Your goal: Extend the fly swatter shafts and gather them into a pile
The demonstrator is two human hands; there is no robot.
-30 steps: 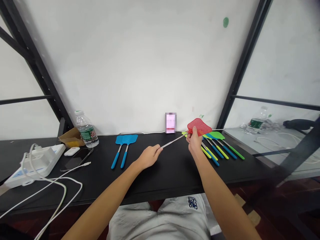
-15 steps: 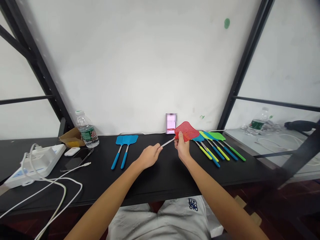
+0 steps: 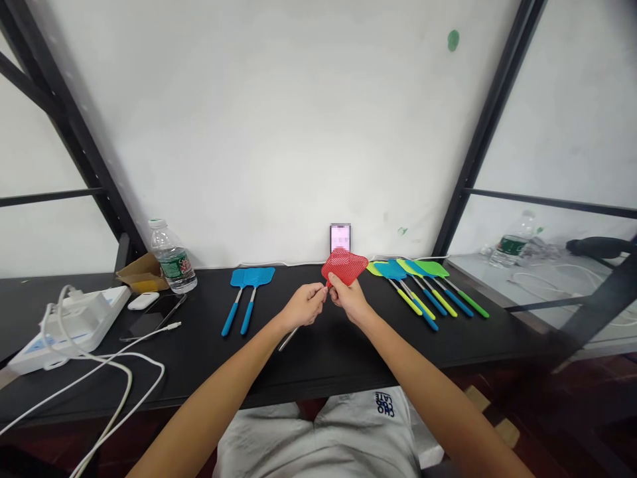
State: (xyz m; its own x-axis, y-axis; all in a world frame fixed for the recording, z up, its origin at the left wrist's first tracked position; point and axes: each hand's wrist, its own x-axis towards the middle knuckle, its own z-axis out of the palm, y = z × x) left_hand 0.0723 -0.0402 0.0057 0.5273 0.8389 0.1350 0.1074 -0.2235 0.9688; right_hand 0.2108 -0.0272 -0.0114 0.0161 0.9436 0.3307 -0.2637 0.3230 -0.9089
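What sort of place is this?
Likely an indoor workbench: black bench top, black metal rack uprights, a power strip, and laid-out fly swatters beside a red fly swatter.

flyswatters left of hands | more flyswatters right | phone behind

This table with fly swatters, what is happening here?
A person holds a red fly swatter in both hands. The left hand pinches its metal shaft, and the right hand is at the base of its mesh head. Two blue swatters lie to the left, and a row of green, blue and yellow swatters lies to the right.
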